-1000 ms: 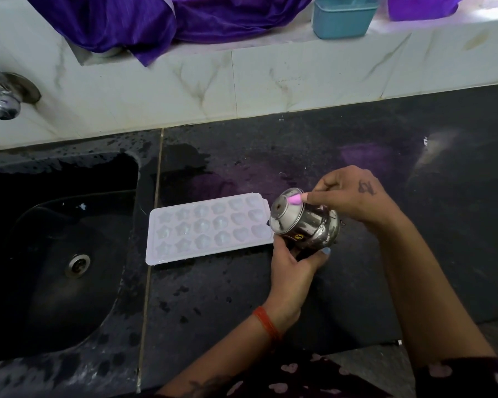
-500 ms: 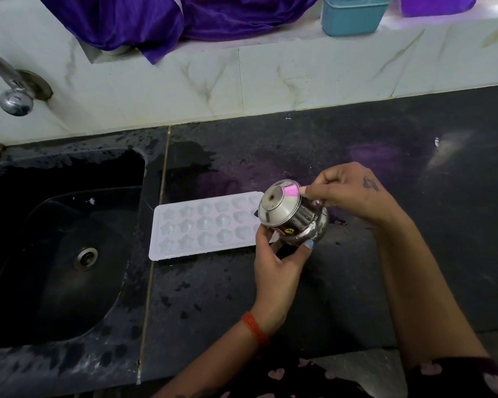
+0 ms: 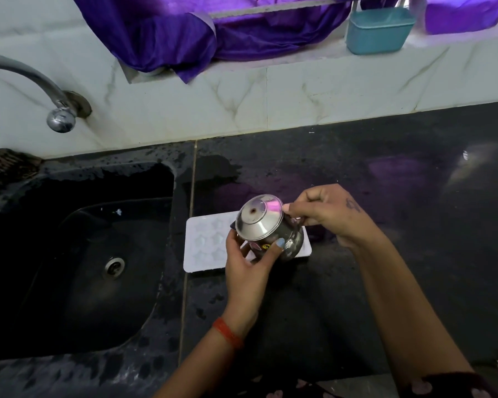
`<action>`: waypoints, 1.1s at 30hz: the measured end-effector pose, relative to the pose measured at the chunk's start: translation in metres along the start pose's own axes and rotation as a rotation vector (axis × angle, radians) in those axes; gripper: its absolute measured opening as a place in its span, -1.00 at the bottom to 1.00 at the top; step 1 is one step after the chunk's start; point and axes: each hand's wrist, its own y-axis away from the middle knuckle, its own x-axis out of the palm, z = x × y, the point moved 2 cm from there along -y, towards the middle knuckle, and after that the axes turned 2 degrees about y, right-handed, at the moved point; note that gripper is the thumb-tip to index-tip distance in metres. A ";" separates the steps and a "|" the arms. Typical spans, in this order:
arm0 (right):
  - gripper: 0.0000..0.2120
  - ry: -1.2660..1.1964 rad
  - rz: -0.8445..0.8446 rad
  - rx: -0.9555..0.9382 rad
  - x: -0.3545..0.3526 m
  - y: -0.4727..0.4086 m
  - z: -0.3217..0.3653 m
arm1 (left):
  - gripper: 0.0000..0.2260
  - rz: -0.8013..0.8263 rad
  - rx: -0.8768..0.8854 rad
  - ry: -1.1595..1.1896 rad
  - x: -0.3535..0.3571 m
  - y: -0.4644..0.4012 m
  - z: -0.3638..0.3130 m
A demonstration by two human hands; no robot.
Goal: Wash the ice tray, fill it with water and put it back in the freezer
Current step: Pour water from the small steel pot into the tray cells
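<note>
A white ice tray [image 3: 204, 242] with star and heart moulds lies flat on the wet black counter just right of the sink. Directly above its right half I hold a small steel pot [image 3: 266, 228], tipped toward the left, its lid facing me. My left hand [image 3: 247, 262] cups the pot from below, thumb on its side. My right hand [image 3: 325, 214] grips the pot's rim and handle on the right. The pot and my hands hide most of the tray's right part. Whether water is coming out cannot be seen.
A black sink [image 3: 98, 254] with a steel drain lies to the left, and a curved tap [image 3: 49, 93] juts from the marble wall above it. Purple cloth [image 3: 179, 33] and a teal plastic tub [image 3: 378, 30] sit on the ledge behind. The black counter [image 3: 385, 173] stretches right.
The pot and both hands have shifted left, from the tray's right end to over its right half, and the pot is tipped further.
</note>
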 end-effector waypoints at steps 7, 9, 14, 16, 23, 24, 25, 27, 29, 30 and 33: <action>-0.85 -0.118 0.020 -0.005 0.038 -0.020 0.012 | -0.24 -0.005 0.060 -0.061 -0.050 -0.042 -0.020; -0.86 -0.133 0.007 -0.006 0.047 -0.029 0.017 | -0.28 0.001 0.075 -0.066 -0.060 -0.056 -0.026; -0.88 -0.218 0.004 0.011 0.067 -0.060 0.032 | -0.22 0.021 0.135 -0.120 -0.079 -0.098 -0.042; -0.89 -0.242 -0.001 0.010 0.073 -0.076 0.036 | -0.16 0.016 0.136 -0.148 -0.084 -0.117 -0.048; -0.87 -0.268 -0.029 -0.006 0.085 -0.136 0.052 | -0.15 -0.019 0.148 -0.217 -0.089 -0.184 -0.060; -0.86 -0.269 -0.032 -0.009 0.087 -0.145 0.053 | -0.17 -0.025 0.152 -0.227 -0.089 -0.193 -0.061; -0.86 -0.271 -0.035 -0.010 0.088 -0.154 0.053 | -0.20 -0.028 0.155 -0.241 -0.089 -0.202 -0.063; -0.87 -0.272 -0.044 -0.008 0.091 -0.172 0.052 | -0.25 -0.040 0.161 -0.267 -0.089 -0.219 -0.063; -0.88 -0.265 -0.048 -0.003 0.095 -0.189 0.051 | -0.30 -0.057 0.169 -0.284 -0.090 -0.236 -0.062; -0.89 -0.258 -0.049 0.001 0.097 -0.197 0.049 | -0.30 -0.061 0.170 -0.290 -0.090 -0.244 -0.061; -0.87 -0.255 -0.061 0.023 0.102 -0.219 0.044 | -0.28 -0.059 0.161 -0.310 -0.091 -0.264 -0.055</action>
